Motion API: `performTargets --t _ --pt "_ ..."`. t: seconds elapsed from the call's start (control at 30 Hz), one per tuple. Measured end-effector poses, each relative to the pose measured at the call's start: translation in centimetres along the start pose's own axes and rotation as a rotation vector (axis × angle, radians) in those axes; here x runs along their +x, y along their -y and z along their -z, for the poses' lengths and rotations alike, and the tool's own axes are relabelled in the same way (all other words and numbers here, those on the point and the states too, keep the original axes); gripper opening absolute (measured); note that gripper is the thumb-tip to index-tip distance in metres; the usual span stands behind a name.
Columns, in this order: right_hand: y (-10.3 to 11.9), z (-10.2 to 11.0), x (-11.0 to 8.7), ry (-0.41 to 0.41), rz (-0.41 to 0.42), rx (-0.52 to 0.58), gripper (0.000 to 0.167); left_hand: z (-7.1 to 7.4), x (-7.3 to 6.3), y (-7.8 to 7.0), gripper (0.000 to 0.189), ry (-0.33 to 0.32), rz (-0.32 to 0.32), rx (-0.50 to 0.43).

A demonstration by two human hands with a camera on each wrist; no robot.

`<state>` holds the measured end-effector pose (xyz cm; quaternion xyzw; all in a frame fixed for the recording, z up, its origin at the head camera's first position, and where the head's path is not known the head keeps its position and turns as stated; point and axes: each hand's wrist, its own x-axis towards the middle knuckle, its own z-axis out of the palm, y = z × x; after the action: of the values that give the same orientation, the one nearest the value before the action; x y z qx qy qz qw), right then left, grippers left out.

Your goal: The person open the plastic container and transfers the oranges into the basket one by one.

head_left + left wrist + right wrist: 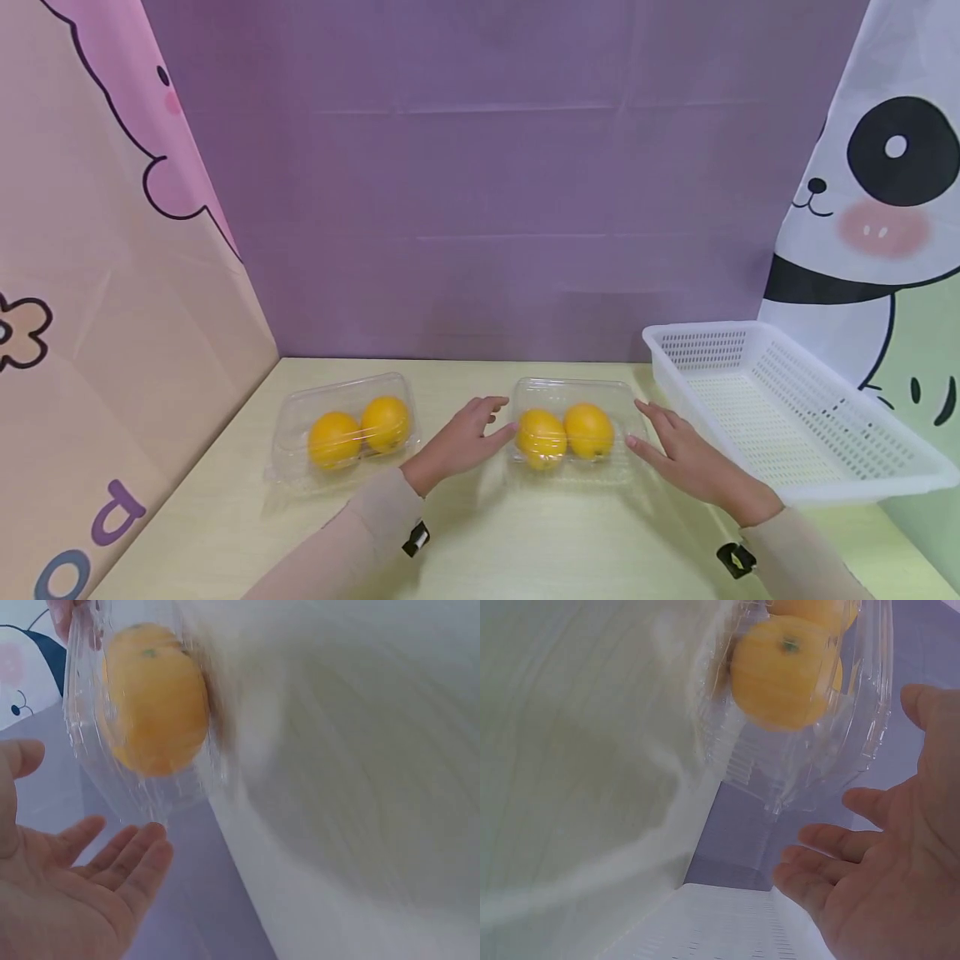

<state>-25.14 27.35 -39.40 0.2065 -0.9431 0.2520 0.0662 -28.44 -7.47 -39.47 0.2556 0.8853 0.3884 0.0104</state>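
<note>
A clear plastic clamshell box [573,387] with two oranges [588,431] inside sits on the table between my hands. My left hand [467,442] is at the box's left side, fingers extended; in the left wrist view its fingertips [156,831] come close to the box's edge, and I cannot tell whether they touch. On the other side, my right hand [686,458] is spread beside the box with the thumb apart from the fingers. Neither hand grips anything. Farther left lies a second clear clamshell box [300,417], also holding two oranges [334,439].
A white perforated plastic basket [720,425] stands at the right, just beyond my right hand. Behind the table [555,542] hangs a purple cloth backdrop [480,183]. Printed cartoon sheets close off the left and right sides.
</note>
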Motion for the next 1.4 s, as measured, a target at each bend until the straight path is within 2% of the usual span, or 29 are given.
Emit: performTargets --t 0.23,0.4,0.67,0.97,1.17,1.4 --pt "0.1 -0.5 -0.3 -0.016 -0.013 0.007 0.073 -0.8 0.4 -0.6 0.067 0.013 0.109 -0.105" --pt "0.2 -0.8 -0.5 -0.014 -0.022 -0.001 0.076 -1.3 0.8 -0.9 0.066 0.007 0.163 -0.113" --pt "0.1 -1.4 -0.9 -0.024 -0.031 0.004 0.076 -1.5 1.0 -0.7 0.067 -0.003 0.169 -0.083" --pt "-0.4 -2.1 -1.4 -0.040 -0.050 0.022 0.081 -1.5 0.9 -0.8 0.068 0.022 0.195 -0.083" --pt "0.0 -2.4 -1.7 -0.050 -0.123 0.104 0.083 -1.5 1.0 -0.7 0.068 0.025 0.194 -0.071" --pt "-0.1 -2.5 -2.0 -0.021 -0.185 0.156 0.087 -1.4 0.9 -0.8 0.068 0.028 0.190 -0.076"
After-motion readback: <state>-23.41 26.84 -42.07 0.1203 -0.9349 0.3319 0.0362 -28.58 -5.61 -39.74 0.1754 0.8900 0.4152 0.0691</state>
